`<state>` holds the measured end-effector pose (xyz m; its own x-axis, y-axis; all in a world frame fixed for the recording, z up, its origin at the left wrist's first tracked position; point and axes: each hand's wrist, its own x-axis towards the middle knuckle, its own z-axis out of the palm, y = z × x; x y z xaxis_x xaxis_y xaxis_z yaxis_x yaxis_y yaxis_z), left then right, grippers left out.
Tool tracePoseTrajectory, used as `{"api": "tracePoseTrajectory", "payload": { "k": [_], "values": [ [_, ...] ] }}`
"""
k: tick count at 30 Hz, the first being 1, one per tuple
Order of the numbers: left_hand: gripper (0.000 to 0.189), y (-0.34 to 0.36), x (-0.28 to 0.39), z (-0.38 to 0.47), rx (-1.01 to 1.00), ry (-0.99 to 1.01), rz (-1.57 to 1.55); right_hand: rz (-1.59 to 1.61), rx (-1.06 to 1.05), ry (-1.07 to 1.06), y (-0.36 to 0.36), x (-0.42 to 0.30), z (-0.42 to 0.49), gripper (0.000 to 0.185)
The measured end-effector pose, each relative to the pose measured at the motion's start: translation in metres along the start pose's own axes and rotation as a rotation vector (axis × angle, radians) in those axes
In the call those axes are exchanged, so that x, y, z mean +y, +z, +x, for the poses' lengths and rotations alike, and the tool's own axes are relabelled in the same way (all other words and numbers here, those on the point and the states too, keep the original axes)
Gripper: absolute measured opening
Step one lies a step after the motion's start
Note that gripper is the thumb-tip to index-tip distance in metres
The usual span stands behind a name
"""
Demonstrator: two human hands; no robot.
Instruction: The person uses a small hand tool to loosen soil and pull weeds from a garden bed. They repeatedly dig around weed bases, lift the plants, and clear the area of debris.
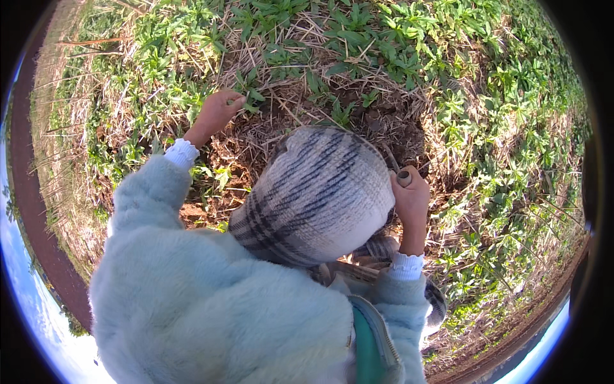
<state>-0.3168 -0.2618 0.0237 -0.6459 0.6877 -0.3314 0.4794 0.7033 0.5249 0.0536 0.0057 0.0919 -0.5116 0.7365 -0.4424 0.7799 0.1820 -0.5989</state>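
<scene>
My left hand [218, 114] reaches out over the ground, thumb and fingertips pinched at the leaves of a small green plant [251, 92]. My right hand [413, 198] is closed around a hand tool [404, 178] whose round handle end shows above the fist. A thin curved piece [391, 156] runs from near that fist towards the soil; its far end is hidden. Between the hands rises my bent knee, covered by checked woven cloth [326, 192]. Dark loosened soil [383, 120] with straw and a few small leafy plants [341, 113] lies just beyond the knee.
Dense green leafy plants [355, 43] and dry straw [297, 33] spread ahead and to both sides. Reddish bare soil [194, 211] shows below my left forearm. A brown dirt strip [33, 158] runs along the far left. My fluffy pale-blue jacket [216, 307] fills the lower view.
</scene>
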Motion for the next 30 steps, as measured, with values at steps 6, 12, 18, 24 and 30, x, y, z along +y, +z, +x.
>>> {"api": "tracePoseTrajectory", "payload": {
  "k": [6, 12, 18, 24, 30],
  "values": [
    [0.040, 0.110, 0.151, 0.115, -0.397, 0.341, -0.084, 0.058, 0.004, 0.083, -0.004, -0.002, -0.004, 0.026],
    [0.041, 0.207, 0.197, 0.148, -0.320, 0.243, 0.356, 0.088, -0.005, 0.025, 0.017, 0.003, 0.005, 0.026],
    [0.024, 0.234, 0.163, 0.155, -0.152, 0.268, 0.074, -0.123, -0.073, 0.002, 0.028, -0.012, 0.010, 0.023],
    [0.023, 0.228, 0.136, 0.151, -0.110, 0.144, -0.143, -0.236, -0.151, -0.042, 0.035, -0.041, 0.030, 0.017],
    [0.024, 0.233, 0.134, 0.135, -0.088, 0.068, -0.257, -0.219, -0.177, 0.049, 0.011, -0.047, 0.028, 0.018]
  ]
}}
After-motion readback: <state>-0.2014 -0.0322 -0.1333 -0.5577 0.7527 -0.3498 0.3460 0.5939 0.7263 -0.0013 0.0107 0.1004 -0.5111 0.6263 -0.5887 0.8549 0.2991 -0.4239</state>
